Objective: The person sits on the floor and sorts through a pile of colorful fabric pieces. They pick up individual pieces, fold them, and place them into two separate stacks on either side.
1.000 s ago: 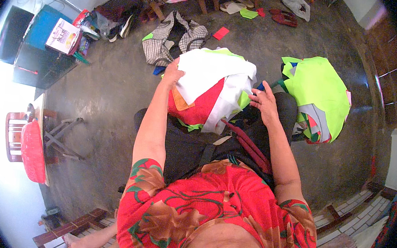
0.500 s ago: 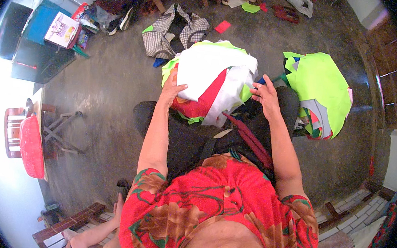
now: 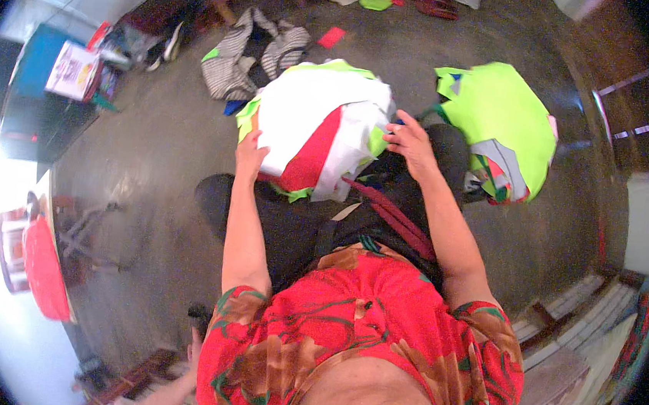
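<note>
In front of me lies a rounded pile of cloth scraps (image 3: 313,109), white on top, with a red strip and neon yellow-green edges. My left hand (image 3: 251,154) is against its left side, fingers stretched along the edge and the thumb apart; some fingertips are hard to make out. By the right edge is my right hand (image 3: 413,147), fingers apart and slightly bent, with nothing seen in it. Whether its fingertips touch the cloth I cannot tell. A dark red strap-like piece (image 3: 392,218) lies across my dark-clothed lap, with a small pale scrap (image 3: 346,211) beside it.
To the right stands a second scrap pile (image 3: 504,129), neon yellow-green on top. A checked cloth bundle (image 3: 228,71) and a small red scrap (image 3: 331,37) lie beyond. At left are a red plastic basin (image 3: 47,271) and a stand (image 3: 90,236). Another person's arm (image 3: 161,396) shows lower left.
The view has shifted, so the piles and most floor things appear further left and higher. Both hands stay at the sides of the white-topped pile, in nearly the same pose.
</note>
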A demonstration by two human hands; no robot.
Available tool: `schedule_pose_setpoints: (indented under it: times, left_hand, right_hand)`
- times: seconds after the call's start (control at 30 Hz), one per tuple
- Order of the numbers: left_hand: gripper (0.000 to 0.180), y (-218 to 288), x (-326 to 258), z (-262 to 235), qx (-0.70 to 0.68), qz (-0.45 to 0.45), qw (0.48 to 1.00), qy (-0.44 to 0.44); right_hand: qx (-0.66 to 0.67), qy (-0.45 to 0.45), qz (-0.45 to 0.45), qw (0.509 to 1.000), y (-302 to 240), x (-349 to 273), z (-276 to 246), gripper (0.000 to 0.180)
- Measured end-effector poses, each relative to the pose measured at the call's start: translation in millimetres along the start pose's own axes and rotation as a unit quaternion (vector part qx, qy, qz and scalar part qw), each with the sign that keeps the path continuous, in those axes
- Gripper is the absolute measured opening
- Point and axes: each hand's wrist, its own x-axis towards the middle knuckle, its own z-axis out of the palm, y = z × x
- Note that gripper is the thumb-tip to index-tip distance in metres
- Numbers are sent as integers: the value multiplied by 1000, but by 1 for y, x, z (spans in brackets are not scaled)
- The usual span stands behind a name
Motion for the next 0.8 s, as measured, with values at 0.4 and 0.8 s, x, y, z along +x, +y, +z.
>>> schedule_pose_setpoints:
  times: [0.4,0.8]
  left_hand:
    - [63,-53,9,3,4,-22,999,-44]
    - [88,2,-16,-5,218,-129,960,-121]
  right_hand:
    - [-49,-21,-6,999,-3,0,8,56]
    - [-41,-53,-52,996,-3,-7,7,50]
